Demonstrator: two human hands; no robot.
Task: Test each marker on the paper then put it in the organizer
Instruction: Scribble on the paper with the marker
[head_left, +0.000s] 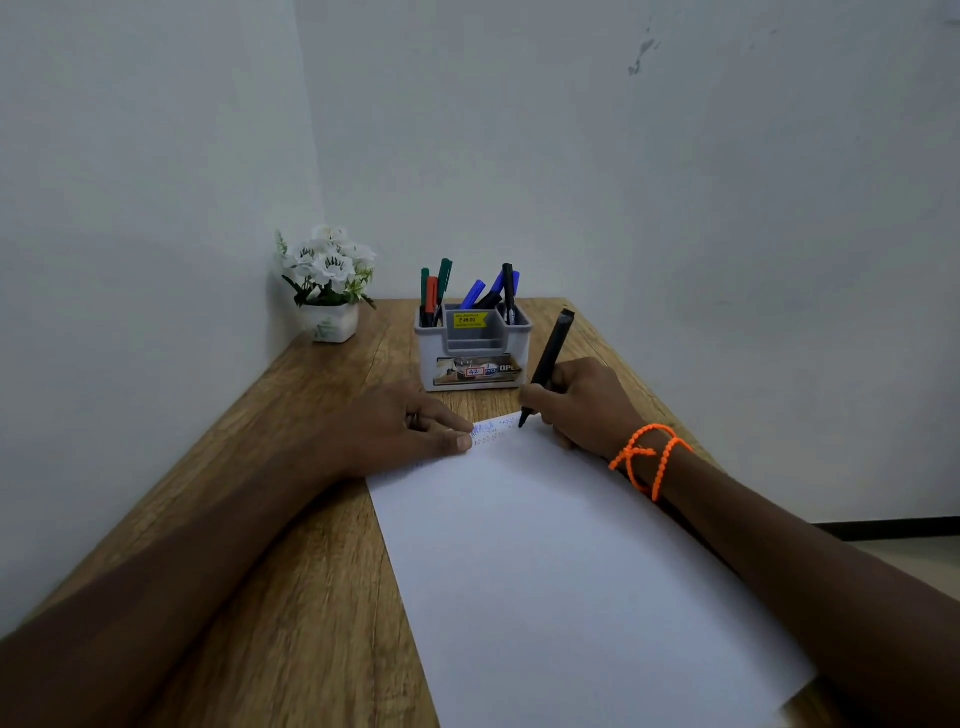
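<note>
Right hand (582, 402) gripping black marker (548, 364), tip touching paper (571, 561), left hand (410, 423) pressing paper flat with straight fingers, organizer (475, 348) just beyond both hands

A white paper sheet (561, 561) lies on the brown wooden table (291, 519). At its 12 o'clock stands a grey plastic organizer (474, 358) holding markers (475, 292); a white potted flower plant (328, 283) sits at 11 o'clock.

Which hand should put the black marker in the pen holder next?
Probably the right hand: it already grips the black marker, close to the organizer. The left hand is pressing the paper flat.
</note>
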